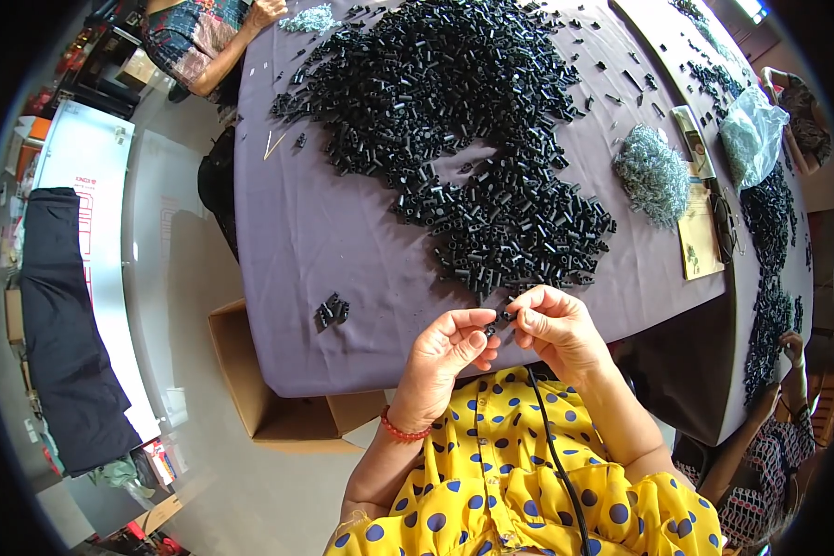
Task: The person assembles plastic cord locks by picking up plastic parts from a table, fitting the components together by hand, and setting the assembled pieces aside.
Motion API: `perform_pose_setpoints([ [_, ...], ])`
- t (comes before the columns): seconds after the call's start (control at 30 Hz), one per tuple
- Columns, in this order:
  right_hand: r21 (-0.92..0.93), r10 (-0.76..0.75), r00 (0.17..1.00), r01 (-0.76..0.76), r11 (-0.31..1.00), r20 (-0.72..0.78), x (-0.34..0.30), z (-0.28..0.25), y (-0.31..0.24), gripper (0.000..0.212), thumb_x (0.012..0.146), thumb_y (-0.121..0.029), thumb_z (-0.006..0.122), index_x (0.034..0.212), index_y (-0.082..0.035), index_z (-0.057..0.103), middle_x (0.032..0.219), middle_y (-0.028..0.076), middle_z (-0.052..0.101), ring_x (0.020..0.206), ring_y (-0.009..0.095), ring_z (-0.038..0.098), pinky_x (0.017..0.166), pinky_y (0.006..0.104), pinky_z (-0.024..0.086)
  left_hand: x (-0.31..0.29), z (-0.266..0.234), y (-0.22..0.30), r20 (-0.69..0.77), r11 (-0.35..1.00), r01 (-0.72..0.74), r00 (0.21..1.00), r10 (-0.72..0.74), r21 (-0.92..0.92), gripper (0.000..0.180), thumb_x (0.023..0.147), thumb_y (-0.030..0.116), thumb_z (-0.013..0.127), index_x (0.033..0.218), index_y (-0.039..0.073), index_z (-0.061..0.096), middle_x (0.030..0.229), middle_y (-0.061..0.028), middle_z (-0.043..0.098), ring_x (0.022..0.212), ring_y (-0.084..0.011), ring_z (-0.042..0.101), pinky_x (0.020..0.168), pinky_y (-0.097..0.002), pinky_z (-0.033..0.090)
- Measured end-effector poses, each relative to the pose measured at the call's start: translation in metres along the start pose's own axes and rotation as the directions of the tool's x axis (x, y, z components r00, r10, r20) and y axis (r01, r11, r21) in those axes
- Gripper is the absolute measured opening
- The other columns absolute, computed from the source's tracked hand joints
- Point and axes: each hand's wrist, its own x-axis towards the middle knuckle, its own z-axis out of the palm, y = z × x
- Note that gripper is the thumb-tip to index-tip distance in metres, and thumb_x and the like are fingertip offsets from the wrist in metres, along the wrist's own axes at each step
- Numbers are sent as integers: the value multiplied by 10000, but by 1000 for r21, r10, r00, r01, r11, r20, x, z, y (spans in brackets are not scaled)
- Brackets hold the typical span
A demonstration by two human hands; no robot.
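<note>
Just above the table's near edge, my left hand [449, 347] pinches a small black plastic piece [493, 327] between thumb and fingers. My right hand [561, 329] is closed in a pinch right beside it, its fingertips at a small dark piece [507, 315]. Whether the two pieces are joined cannot be made out. Beyond my fingers spreads a large heap of short black tubular plastic pieces [510, 232]. A small separate cluster of black pieces [332, 312] lies to the left of my hands.
A tangled mound of thin silvery metal bits [653, 176] sits right of the heap, beside a yellow booklet [701, 236] and eyeglasses [727, 227]. An open cardboard box [236, 371] stands below the cloth-covered table [296, 241]. Other people work at far left and right.
</note>
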Motion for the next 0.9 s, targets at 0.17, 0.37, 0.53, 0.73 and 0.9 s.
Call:
perform_pose_setpoints([
  [0.17,9,33,999,-33,999,-8,-2,6,-3,173,939,-53,733,1099,2,699,960,53,712,782,134,665,764,266,565,-1,0,0,-3,1000,2,1000,-2,-7,282,1036,141,627,1284,8,611,1084,-69,714,933,-120,675,829,-256,544],
  [0.37,3,14,1000,-14,1000,-7,-1,3,-2,174,935,-46,733,1099,-1,698,939,57,714,775,146,680,764,277,572,-1,-1,0,-11,1000,-1,1000,1,2,276,1036,125,623,1286,8,603,1087,-68,710,940,-121,676,828,-253,546],
  [0.53,26,10,1000,-10,1000,0,-2,4,-2,171,931,-40,732,1095,-2,699,914,63,716,766,158,689,758,286,579,-1,1,0,-12,1000,-5,1000,5,0,276,1033,113,625,1287,9,599,1089,-66,709,945,-121,679,833,-256,550],
  [0.73,12,37,999,-37,999,-4,-3,11,-4,165,932,-40,727,1088,6,698,928,81,720,779,174,686,763,295,579,-1,-1,-1,-13,1000,6,1000,-6,-7,280,1024,102,637,1283,8,591,1094,-65,706,956,-127,685,852,-262,561],
  [0.9,-42,21,1000,-22,999,-19,-2,5,-1,161,916,-53,754,1058,3,704,928,70,723,788,150,675,751,286,564,-2,2,1,-18,1000,5,1000,-5,-7,281,1019,97,644,1280,7,591,1099,-64,703,969,-127,688,865,-263,563],
])
